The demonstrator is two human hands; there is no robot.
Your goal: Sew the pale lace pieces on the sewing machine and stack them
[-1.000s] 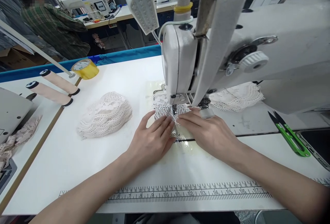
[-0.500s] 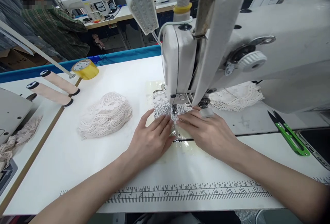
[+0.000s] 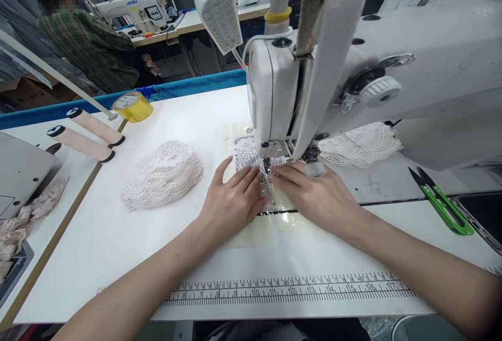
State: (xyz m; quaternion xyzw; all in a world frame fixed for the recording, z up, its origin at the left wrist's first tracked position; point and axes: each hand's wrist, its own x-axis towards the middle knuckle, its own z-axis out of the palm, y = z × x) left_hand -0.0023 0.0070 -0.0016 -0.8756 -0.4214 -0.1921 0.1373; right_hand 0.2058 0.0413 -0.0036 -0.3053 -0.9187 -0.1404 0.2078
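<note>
A piece of white lace (image 3: 245,151) lies flat under the presser foot (image 3: 267,165) of the sewing machine (image 3: 274,90). My left hand (image 3: 233,197) rests on the lace's near left edge, fingers stretched out and thumb spread. On the other side of the needle, my right hand (image 3: 316,194) lies with its fingers extended over the lace's near right edge. Its fingertips are partly hidden by the machine head. A bunched pile of white lace (image 3: 164,176) sits left of my left hand. More white lace (image 3: 358,145) lies behind the needle area, under the machine arm.
Green thread snips (image 3: 445,205) lie at the right beside a dark phone-like device (image 3: 480,215). Two thread cones (image 3: 80,143) and a yellow tape roll (image 3: 133,106) are at the left. A printed ruler (image 3: 290,290) runs along the front edge. A person in plaid (image 3: 88,48) sits beyond.
The lace under the presser foot has moved slightly away from me, so less of it shows in front of the needle. Both hands stay on it. The view has shifted a little.
</note>
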